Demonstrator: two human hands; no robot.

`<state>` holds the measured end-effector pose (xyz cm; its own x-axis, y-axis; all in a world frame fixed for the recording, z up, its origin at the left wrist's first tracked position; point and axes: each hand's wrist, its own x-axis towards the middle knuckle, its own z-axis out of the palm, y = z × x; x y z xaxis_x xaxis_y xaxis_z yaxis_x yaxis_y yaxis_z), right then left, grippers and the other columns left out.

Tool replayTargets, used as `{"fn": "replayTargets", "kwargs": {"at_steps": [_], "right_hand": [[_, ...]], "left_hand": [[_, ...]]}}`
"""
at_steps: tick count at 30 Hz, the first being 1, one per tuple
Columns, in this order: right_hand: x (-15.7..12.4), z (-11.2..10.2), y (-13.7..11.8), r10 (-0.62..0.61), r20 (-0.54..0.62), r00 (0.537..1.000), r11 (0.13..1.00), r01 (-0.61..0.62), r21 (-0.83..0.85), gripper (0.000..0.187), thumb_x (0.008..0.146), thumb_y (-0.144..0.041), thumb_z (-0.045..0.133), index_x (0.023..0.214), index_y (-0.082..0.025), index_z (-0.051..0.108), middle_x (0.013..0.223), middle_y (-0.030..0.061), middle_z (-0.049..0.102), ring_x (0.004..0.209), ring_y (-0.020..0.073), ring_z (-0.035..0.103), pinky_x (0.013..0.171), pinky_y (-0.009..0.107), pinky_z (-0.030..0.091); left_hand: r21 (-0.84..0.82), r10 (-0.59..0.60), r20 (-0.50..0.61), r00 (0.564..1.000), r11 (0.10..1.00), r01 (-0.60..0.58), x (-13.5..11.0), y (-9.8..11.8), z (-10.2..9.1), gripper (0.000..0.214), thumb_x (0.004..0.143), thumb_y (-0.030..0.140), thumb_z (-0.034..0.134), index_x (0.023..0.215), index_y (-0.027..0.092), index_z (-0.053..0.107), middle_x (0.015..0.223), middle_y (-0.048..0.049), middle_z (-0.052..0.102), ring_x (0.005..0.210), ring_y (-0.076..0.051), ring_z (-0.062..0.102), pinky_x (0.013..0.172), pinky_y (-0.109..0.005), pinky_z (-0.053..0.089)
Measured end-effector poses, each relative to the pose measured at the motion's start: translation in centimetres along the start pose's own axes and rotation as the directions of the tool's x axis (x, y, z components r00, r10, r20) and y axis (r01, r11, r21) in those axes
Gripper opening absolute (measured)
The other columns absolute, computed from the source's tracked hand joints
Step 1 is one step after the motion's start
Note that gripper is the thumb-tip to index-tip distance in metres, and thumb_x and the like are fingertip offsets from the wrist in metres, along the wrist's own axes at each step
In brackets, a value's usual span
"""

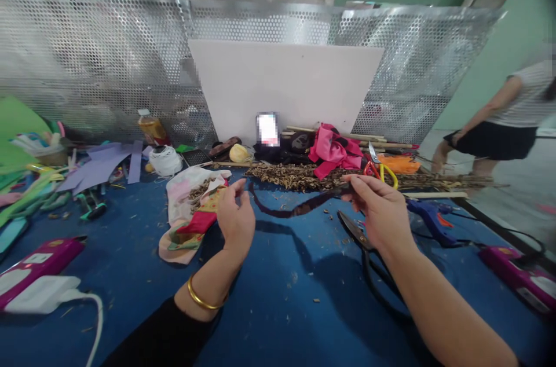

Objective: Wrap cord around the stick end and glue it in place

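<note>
The right hand [382, 210] pinches one end of the dark strip [299, 209], which sags leftward from that grip toward the left hand [236, 216]; whether that hand grips too, I cannot tell. Black scissors [357, 232] lie below the right grip.

Illumination is moderate and diffuse, casting soft-edged shadows on the blue tabletop [278, 315], including one on the near side of the dark strip [282, 213]. The white screen [267, 127] is overexposed within a pixelated area; the perforated metal panel [117, 54] shows glare. Wide-angle distortion stretches the edges, and the upper-right corner darkens.
</note>
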<state>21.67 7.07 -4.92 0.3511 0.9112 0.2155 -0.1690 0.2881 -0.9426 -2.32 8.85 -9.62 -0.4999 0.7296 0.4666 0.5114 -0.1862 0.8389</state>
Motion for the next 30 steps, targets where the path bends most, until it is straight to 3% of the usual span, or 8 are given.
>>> {"fn": "replayTargets", "kwargs": {"at_steps": [2,4,7,9,12,17,26,30], "right_hand": [[-0.9,0.5,0.2,0.033,0.071,0.997,0.999,-0.03,-0.033,0.021,0.068,-0.036,0.076,0.08,-0.018,0.075,0.07,0.0034,0.07,0.052,0.0109,0.058,0.041,0.02,0.034],[-1.8,1.0,0.3,0.072,0.141,0.987,0.995,-0.062,-0.076,0.021,0.07,-0.037,0.074,0.081,-0.018,0.075,0.065,0.0032,0.069,0.051,0.0112,0.058,0.042,0.021,0.035],[-2.9,1.6,0.6,0.094,0.212,0.973,0.99,-0.068,-0.125,0.019,0.072,-0.036,0.072,0.081,-0.019,0.076,0.063,0.0024,0.069,0.05,0.0103,0.056,0.043,0.021,0.036],[-3.4,1.8,0.9,0.084,0.242,0.967,0.987,-0.048,-0.151,0.018,0.074,-0.035,0.071,0.081,-0.02,0.076,0.061,0.0017,0.068,0.05,0.0098,0.055,0.044,0.021,0.037],[-3.3,1.8,1.0,0.068,0.221,0.973,0.984,-0.029,-0.176,0.017,0.075,-0.034,0.07,0.082,-0.02,0.076,0.057,0.0004,0.065,0.05,0.0089,0.054,0.045,0.02,0.036],[-2.6,1.5,1.0,0.076,0.101,0.992,0.99,-0.063,-0.127,0.019,0.073,-0.034,0.073,0.082,-0.018,0.075,0.056,-0.0005,0.064,0.047,0.0078,0.051,0.044,0.02,0.034],[-2.6,1.3,1.1,0.03,0.09,0.995,0.994,-0.02,-0.109,0.02,0.073,-0.034,0.072,0.083,-0.017,0.074,0.049,-0.0017,0.059,0.047,0.0087,0.048,0.046,0.022,0.034],[-2.5,1.3,1.0,0.019,0.095,0.995,0.991,-0.007,-0.133,0.022,0.073,-0.036,0.071,0.083,-0.017,0.074,0.051,-0.0011,0.059,0.047,0.0102,0.048,0.046,0.023,0.035]], "left_hand": [[-0.017,0.136,0.076,0.988,0.991,-0.135,-0.7,1.2,-0.2,0.03,0.084,0.022,0.052,0.111,0.019,0.066,0.114,-0.0084,0.066,0.107,-0.023,0.058,0.096,-0.037,0.043],[-0.154,0.219,0.264,0.939,0.971,-0.183,-1.8,2.7,-0.3,0.028,0.088,0.028,0.053,0.109,0.02,0.068,0.113,-0.0066,0.068,0.109,-0.021,0.059,0.099,-0.036,0.042],[-0.337,0.232,0.592,0.772,0.941,-0.024,-3.8,4.4,-0.2,0.033,0.081,0.032,0.063,0.112,0.021,0.068,0.11,-0.0048,0.071,0.102,-0.021,0.062,0.092,-0.032,0.047],[-0.337,0.174,0.705,0.688,0.935,0.108,-4.8,4.9,0.0,0.024,0.08,0.03,0.063,0.099,0.02,0.073,0.094,-0.003,0.074,0.085,-0.019,0.065,0.078,-0.028,0.05],[-0.289,0.037,0.753,0.657,0.915,0.28,-5.2,4.8,0.2,0.018,0.08,0.028,0.061,0.079,0.016,0.075,0.069,-0.001,0.069,0.063,-0.014,0.06,0.062,-0.023,0.047],[-0.289,-0.092,0.799,0.594,0.809,0.513,-4.9,4.6,0.3,0.015,0.073,0.028,0.066,0.073,0.013,0.07,0.058,-0.0003,0.063,0.052,-0.01,0.055,0.054,-0.022,0.046],[-0.258,-0.137,0.84,0.526,0.75,0.608,-5.1,5.1,0.1,0.023,0.081,0.039,0.056,0.077,0.017,0.051,0.066,-0.0004,0.064,0.054,-0.016,0.066,0.046,-0.023,0.047],[-0.243,-0.122,0.847,0.518,0.778,0.58,-5.3,4.8,0.3,0.021,0.083,0.039,0.053,0.078,0.018,0.051,0.066,0.0008,0.063,0.054,-0.015,0.066,0.046,-0.021,0.045]]}}
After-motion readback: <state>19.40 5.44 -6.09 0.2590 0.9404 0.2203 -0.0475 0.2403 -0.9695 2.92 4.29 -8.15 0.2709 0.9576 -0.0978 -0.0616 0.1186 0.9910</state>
